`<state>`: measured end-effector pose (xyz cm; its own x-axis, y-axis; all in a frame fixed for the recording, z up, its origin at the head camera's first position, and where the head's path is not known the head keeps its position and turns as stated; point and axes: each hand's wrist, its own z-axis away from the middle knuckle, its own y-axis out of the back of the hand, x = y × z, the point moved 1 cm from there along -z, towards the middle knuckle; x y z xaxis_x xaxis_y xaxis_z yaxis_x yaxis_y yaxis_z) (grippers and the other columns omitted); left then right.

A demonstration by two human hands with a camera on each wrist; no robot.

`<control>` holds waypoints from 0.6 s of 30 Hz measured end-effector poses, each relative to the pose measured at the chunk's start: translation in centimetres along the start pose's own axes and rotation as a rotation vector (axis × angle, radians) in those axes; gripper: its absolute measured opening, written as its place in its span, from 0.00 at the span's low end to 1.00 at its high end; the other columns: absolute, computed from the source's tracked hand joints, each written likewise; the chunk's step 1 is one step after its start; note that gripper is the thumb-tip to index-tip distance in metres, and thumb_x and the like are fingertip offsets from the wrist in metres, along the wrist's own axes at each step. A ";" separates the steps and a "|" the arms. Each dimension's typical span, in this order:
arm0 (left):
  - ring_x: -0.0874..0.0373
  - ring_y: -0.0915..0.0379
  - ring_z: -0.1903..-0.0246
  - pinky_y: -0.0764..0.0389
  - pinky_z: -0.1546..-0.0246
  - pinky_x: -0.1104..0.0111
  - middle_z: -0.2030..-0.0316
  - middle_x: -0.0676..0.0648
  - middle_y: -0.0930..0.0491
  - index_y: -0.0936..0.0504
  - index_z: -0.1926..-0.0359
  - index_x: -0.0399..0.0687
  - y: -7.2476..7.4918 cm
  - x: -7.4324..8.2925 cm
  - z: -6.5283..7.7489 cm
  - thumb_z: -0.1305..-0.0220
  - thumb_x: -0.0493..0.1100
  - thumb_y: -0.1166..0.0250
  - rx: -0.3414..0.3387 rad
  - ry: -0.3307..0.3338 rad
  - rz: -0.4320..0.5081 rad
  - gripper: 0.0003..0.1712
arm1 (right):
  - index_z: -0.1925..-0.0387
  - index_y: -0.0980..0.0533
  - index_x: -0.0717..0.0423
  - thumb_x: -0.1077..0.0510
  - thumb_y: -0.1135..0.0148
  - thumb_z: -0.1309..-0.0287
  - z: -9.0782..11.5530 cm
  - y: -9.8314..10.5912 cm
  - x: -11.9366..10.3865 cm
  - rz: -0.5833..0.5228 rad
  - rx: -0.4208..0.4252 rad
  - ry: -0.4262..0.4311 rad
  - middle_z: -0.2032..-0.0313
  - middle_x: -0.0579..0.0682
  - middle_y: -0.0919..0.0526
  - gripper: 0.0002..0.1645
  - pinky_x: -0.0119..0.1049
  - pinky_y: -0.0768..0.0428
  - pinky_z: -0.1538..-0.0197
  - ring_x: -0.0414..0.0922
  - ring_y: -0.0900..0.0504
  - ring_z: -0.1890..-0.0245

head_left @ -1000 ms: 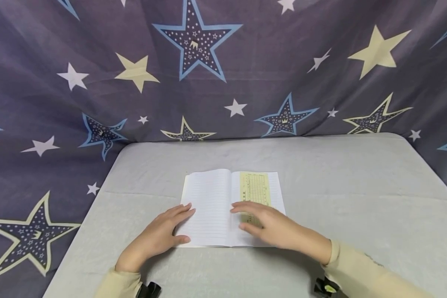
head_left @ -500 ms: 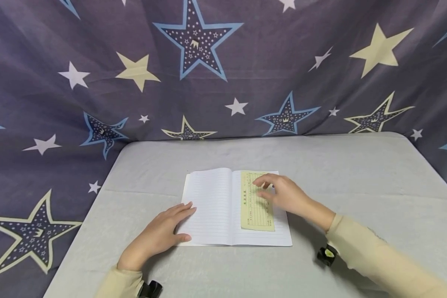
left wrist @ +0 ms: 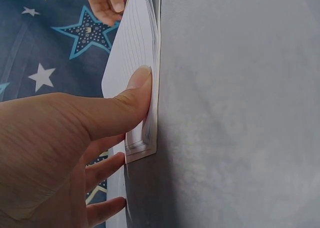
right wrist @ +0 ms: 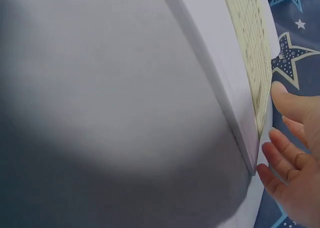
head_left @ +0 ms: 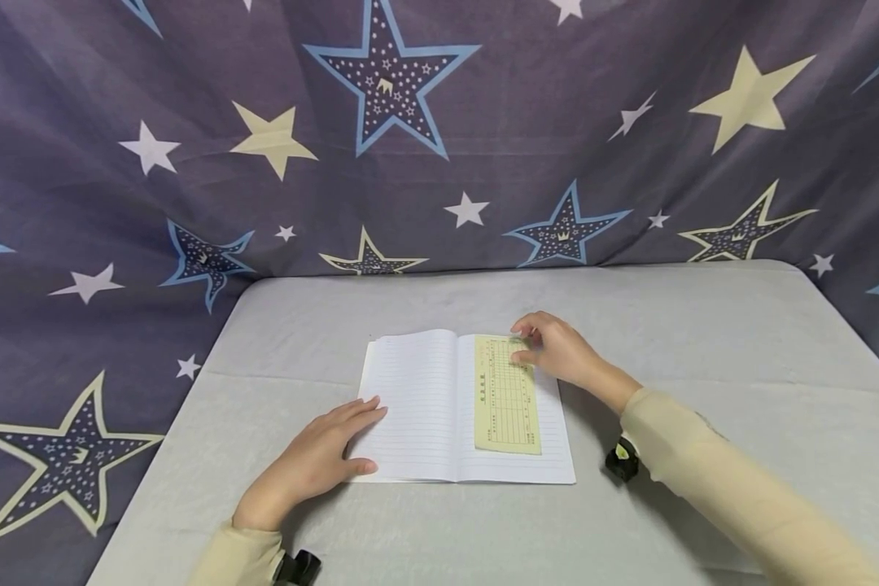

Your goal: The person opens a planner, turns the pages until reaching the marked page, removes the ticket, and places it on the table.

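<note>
A lined notebook (head_left: 413, 407) lies spread open on the grey table. On its right page is a yellow printed slip (head_left: 508, 407) with a ruled grid. My left hand (head_left: 317, 460) rests at the left page's outer lower edge; in the left wrist view its thumb (left wrist: 131, 101) lies along the page edges, fingers extended. My right hand (head_left: 566, 354) is at the slip's top right corner, thumb over the slip and bent fingers by the notebook's far edge. In the right wrist view, a gap shows between the thumb and fingers of the right hand (right wrist: 297, 153).
The grey cloth-covered table (head_left: 703, 366) extends around the notebook. Behind and to the left hangs a dark curtain (head_left: 212, 73) printed with stars. Black wrist-worn devices show under the left sleeve (head_left: 238, 557) and right sleeve (head_left: 725, 472).
My right hand has moved away from over the slip's lower part to its top right corner, uncovering most of the slip. The left hand has stayed in place.
</note>
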<state>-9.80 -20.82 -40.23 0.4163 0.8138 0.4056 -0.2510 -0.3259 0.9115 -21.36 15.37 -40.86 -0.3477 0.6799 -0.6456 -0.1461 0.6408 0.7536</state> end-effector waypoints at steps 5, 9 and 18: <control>0.40 0.39 0.32 0.37 0.35 0.42 0.30 0.42 0.34 0.29 0.31 0.43 -0.1 -0.1 0.0 0.46 0.48 0.25 0.000 0.001 -0.001 0.42 | 0.51 0.22 0.64 0.57 0.22 0.52 -0.6 -0.1 0.3 0.002 -0.048 -0.008 0.58 0.56 0.20 0.28 0.47 0.22 0.48 0.52 0.22 0.57; 0.40 0.39 0.32 0.37 0.35 0.42 0.30 0.43 0.34 0.29 0.31 0.44 -0.1 -0.1 -0.1 0.46 0.48 0.25 -0.001 0.003 0.003 0.42 | 0.50 0.22 0.64 0.58 0.22 0.52 -0.9 -0.2 0.4 0.011 -0.080 -0.022 0.59 0.56 0.21 0.28 0.46 0.23 0.50 0.51 0.24 0.57; 0.40 0.39 0.32 0.37 0.35 0.42 0.30 0.43 0.34 0.29 0.31 0.43 -0.1 -0.2 0.0 0.46 0.48 0.25 0.007 -0.004 0.006 0.42 | 0.49 0.22 0.64 0.58 0.22 0.52 -1.1 -0.4 0.3 0.034 -0.105 -0.036 0.59 0.55 0.23 0.28 0.45 0.24 0.50 0.50 0.27 0.57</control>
<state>-9.81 -20.93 -40.42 0.4186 0.8098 0.4112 -0.2473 -0.3340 0.9095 -22.40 14.90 -41.25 -0.3209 0.7139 -0.6223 -0.2321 0.5778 0.7825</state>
